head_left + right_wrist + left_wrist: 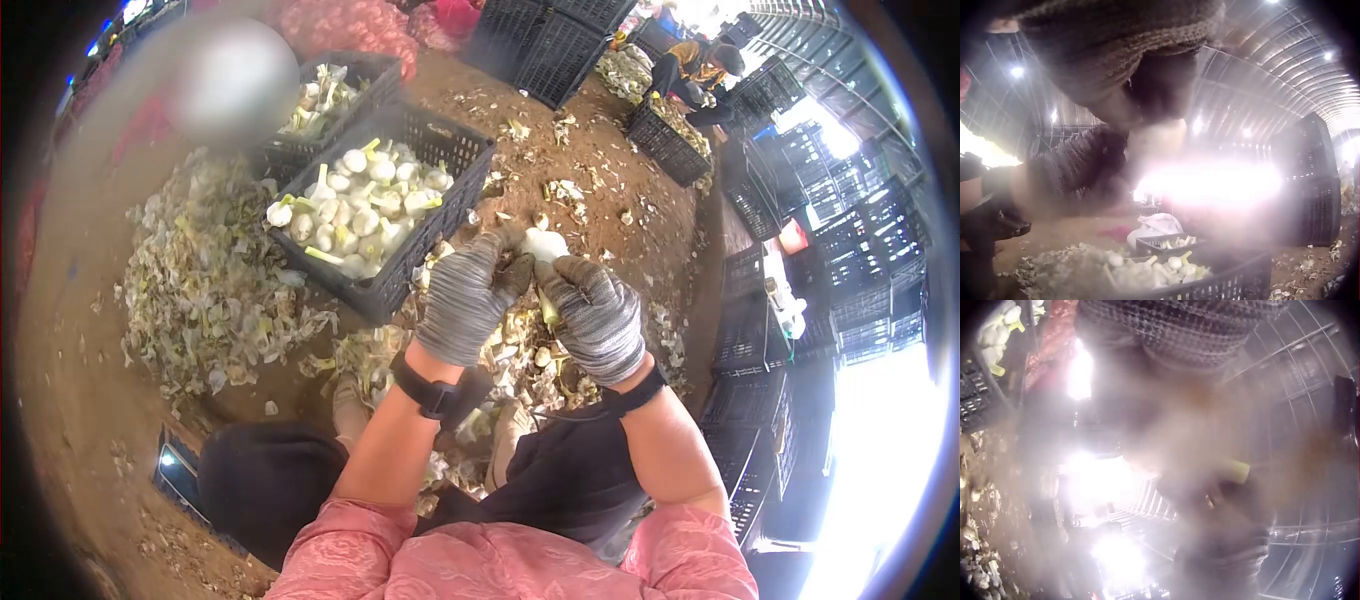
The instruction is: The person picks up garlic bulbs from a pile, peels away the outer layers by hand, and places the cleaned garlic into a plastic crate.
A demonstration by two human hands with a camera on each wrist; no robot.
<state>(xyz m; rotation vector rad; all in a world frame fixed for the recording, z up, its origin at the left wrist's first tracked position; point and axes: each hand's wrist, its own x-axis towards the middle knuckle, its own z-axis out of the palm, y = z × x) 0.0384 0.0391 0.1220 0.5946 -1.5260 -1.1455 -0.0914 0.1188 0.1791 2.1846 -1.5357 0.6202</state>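
Note:
In the head view, a white garlic bulb (543, 243) with a pale green stem (549, 308) is held between both gloved hands. My left hand (463, 300), in a grey knit glove, pinches the bulb's left side with curled fingers. My right hand (595, 315), gloved alike, curls round the bulb and its stem from the right. Glare and blur cover much of both wrist views; the pale bulb (1159, 139) shows beneath the right glove (1129, 69). Left of the hands stands a black crate (385, 290) full of trimmed garlic bulbs (365, 205).
Papery garlic peelings (205, 280) are heaped left of the crate, and more scraps (525, 350) lie between the feet. A second crate (375, 75) stands behind. Stacked black crates (750, 310) line the right side. Another person (695, 70) sits farther off beside a filled crate (665, 145).

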